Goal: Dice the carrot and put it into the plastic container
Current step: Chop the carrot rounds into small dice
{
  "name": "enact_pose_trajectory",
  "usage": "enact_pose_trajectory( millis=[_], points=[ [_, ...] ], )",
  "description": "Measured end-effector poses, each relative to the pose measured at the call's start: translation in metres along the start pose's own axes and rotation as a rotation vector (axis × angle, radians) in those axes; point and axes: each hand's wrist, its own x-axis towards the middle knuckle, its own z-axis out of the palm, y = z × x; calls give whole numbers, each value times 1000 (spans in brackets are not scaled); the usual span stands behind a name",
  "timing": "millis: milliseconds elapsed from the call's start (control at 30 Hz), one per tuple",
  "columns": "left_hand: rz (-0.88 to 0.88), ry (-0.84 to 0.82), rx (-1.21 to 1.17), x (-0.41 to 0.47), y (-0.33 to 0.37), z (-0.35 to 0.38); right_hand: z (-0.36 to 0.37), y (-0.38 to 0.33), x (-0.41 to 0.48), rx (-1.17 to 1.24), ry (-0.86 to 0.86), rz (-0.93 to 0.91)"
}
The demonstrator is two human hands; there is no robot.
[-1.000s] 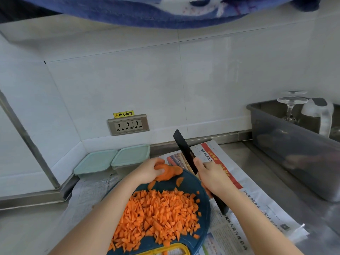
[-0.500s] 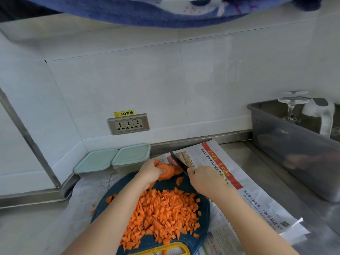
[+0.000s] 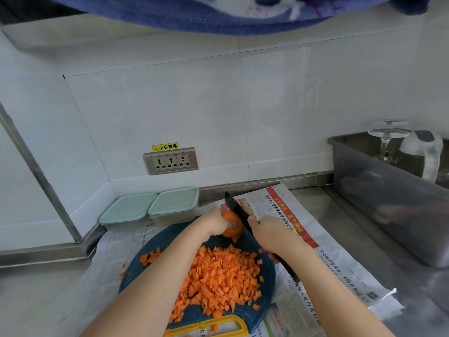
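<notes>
- Tiled kitchen corner; the steel surface (image 3: 352,224) is covered with newspaper (image 3: 313,271), apparently to catch strays.
- On the newspaper lies a round blue board (image 3: 266,288). A large heap of dice (image 3: 218,276) fills its near half, and a few bits lie off to the left.
- At the board's far edge the left hand (image 3: 213,224) curls its fingers over the carrot stub (image 3: 232,223), pinning it so it cannot roll.
- Beside it the right hand (image 3: 269,234) is wrapped round the handle of the knife (image 3: 237,210). The dark blade stands against the stub's right side with its tip raised toward the wall, placed for a downward slice.
- Judgement: the stub is being cut. Dicing is nearly complete and transfer has not begun.
- Two containers (image 3: 173,204) stand side by side against the wall, just beyond the board and within reach. Both lids are on, so one must come off before filling.
- Risk: the stub is short, so the holding fingers sit close to the blade.
</notes>
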Motion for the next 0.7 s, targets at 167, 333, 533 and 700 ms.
enact_pose_trajectory(
  millis=[167,333,533,700],
  points=[
    [-75,-76,-18,2,12,-6,-10,6,-2,142,53,-38],
    [23,-70,4,-1,14,-1,-19,9,-8,166,66,-63],
    [170,34,-231,-10,4,-4,-45,25,-19,100,87,-87],
    [132,4,-439,-24,-14,-48,-70,32,-29,-153,148,-153]
  ],
)
